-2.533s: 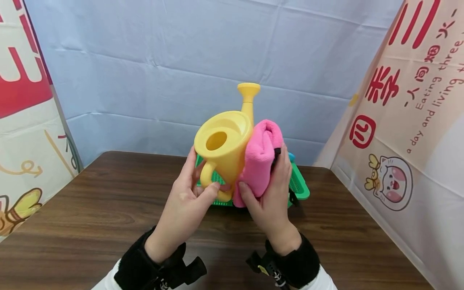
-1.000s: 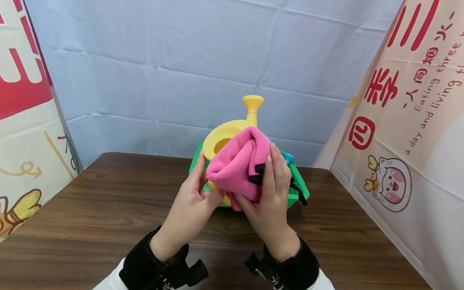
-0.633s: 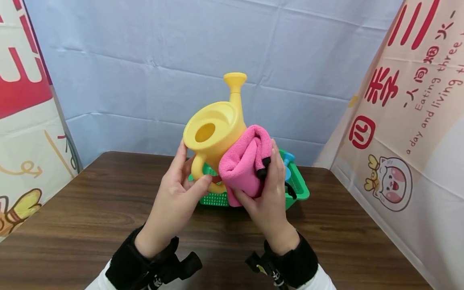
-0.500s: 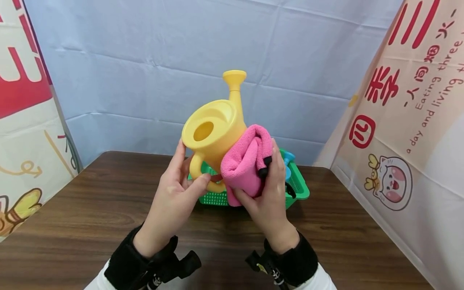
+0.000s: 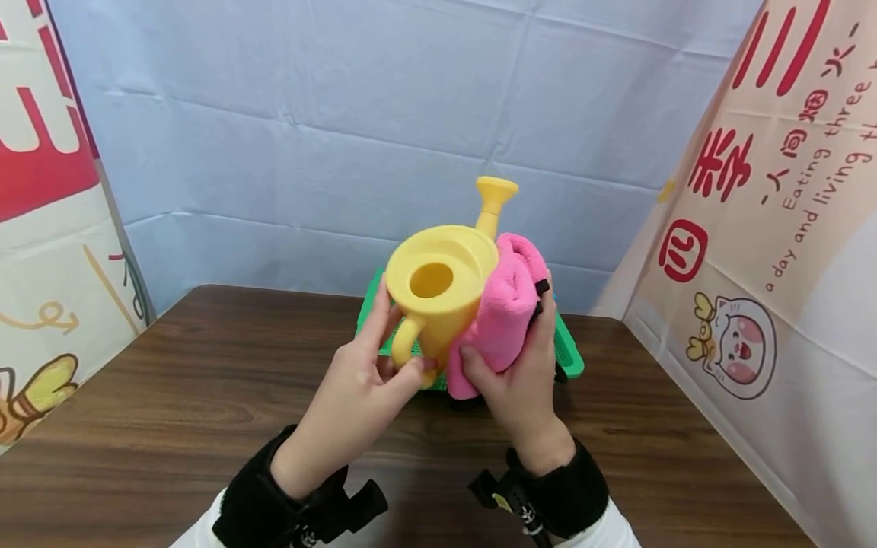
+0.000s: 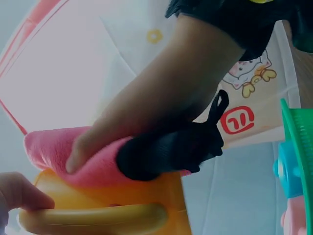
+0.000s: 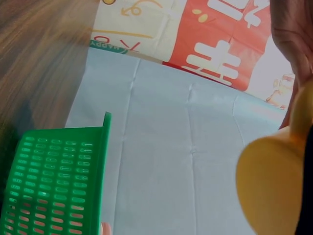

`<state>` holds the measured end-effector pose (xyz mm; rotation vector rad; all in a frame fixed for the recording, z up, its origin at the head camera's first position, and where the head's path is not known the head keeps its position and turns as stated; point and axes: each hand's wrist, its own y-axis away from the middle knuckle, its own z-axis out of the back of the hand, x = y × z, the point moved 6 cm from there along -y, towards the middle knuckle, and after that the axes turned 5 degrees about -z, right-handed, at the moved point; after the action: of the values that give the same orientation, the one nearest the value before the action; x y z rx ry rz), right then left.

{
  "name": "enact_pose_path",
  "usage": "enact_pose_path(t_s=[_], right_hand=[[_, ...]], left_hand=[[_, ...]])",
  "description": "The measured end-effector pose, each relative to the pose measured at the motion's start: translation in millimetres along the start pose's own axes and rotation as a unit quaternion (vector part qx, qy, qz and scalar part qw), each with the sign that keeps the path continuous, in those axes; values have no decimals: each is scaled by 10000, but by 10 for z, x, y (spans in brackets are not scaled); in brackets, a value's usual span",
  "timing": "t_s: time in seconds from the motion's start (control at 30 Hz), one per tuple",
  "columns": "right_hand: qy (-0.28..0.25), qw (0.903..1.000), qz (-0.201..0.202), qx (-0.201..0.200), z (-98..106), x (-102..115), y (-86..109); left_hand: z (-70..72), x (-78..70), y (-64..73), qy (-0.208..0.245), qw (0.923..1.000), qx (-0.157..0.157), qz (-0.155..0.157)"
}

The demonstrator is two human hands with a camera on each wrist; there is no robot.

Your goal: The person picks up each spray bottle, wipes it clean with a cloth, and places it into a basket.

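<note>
My left hand [image 5: 363, 384] grips a yellow watering can [image 5: 448, 262], its thumb on the curved handle [image 5: 406, 342] and its fingers along the side. The can's spout points up and away to the right. A rolled pink plush cloth [image 5: 503, 312] is in my right hand [image 5: 527, 388], touching the can's right side. In the left wrist view, a black cylindrical thing with a loop [image 6: 168, 152] lies against the pink cloth under my right hand; its kind is unclear. Both held things are above the table, in front of the green basket.
Behind the held things stands a green slotted basket [image 5: 570, 354], largely hidden in the head view. Blue [image 6: 289, 169] and pink plastic pieces [image 6: 295, 215] show in it in the left wrist view. The brown wooden table [image 5: 205, 396] is enclosed by hanging cloths.
Since half a second ago, both hands have shifted right, and the watering can has come lower. The pink cloth has turned and now covers less of the can, while the basket has stayed put.
</note>
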<state>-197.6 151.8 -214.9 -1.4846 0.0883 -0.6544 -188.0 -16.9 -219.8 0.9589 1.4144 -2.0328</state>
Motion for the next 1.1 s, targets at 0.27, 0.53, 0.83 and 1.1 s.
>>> enact_pose_path(t_s=[0.27, 0.53, 0.83, 1.1], right_hand=[[-1146, 9929, -267, -200, 137, -106, -17], [-1142, 9932, -213, -44, 87, -94, -32], [1029, 9939, 294, -259, -88, 132, 34], [449, 9982, -3, -385, -43, 246, -49]], left_hand=[[-92, 7, 4, -178, 9981, 549, 192], [-84, 30, 7, 595, 9973, 421, 117], [-49, 72, 24, 357, 9989, -202, 243], [-119, 97, 34, 378, 9986, -92, 360]])
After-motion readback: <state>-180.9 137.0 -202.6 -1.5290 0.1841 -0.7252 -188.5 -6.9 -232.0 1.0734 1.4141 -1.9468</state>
